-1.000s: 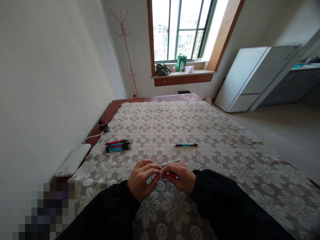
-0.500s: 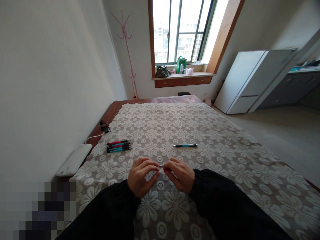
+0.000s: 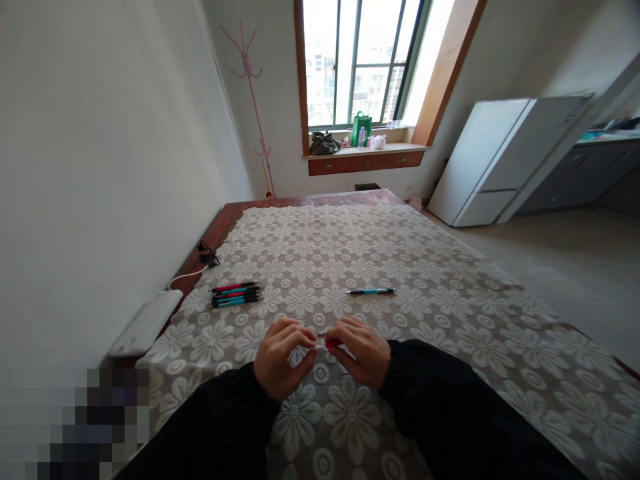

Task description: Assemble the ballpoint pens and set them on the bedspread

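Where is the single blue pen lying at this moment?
In the head view the blue pen lies alone on the flowered cloth, beyond the right hand and to the right of the bundle of pens.

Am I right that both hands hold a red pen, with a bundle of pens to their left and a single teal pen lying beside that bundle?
Not quite: in the head view the single teal pen lies apart from the bundle of pens, well to its right. Both hands, left hand and right hand, do hold the red pen.
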Action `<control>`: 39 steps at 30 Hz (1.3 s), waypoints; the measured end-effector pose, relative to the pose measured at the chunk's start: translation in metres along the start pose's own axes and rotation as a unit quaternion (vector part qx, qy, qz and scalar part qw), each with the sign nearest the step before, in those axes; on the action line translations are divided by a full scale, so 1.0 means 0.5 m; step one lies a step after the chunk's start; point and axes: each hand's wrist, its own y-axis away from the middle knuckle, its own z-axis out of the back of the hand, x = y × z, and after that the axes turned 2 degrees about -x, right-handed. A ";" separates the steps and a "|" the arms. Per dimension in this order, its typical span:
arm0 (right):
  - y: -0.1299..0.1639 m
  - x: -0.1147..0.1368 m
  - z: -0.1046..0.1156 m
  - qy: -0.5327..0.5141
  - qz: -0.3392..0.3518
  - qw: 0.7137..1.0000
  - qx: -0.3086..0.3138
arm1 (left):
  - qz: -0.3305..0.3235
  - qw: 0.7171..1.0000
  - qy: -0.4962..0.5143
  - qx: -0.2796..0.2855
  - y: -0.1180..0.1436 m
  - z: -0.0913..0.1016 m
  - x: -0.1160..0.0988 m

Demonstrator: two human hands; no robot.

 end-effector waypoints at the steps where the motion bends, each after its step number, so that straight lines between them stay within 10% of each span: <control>1: 0.000 0.000 0.000 0.001 0.000 1.000 0.001 | 0.002 1.000 0.005 -0.002 0.001 0.000 0.000; 26: 0.005 -0.010 -0.010 0.000 -0.006 1.000 0.015 | -0.008 0.996 0.087 0.007 0.000 0.007 -0.003; 39: 0.007 -0.014 -0.011 0.042 -0.032 0.998 0.042 | 0.079 0.995 -0.040 0.049 -0.001 0.016 0.005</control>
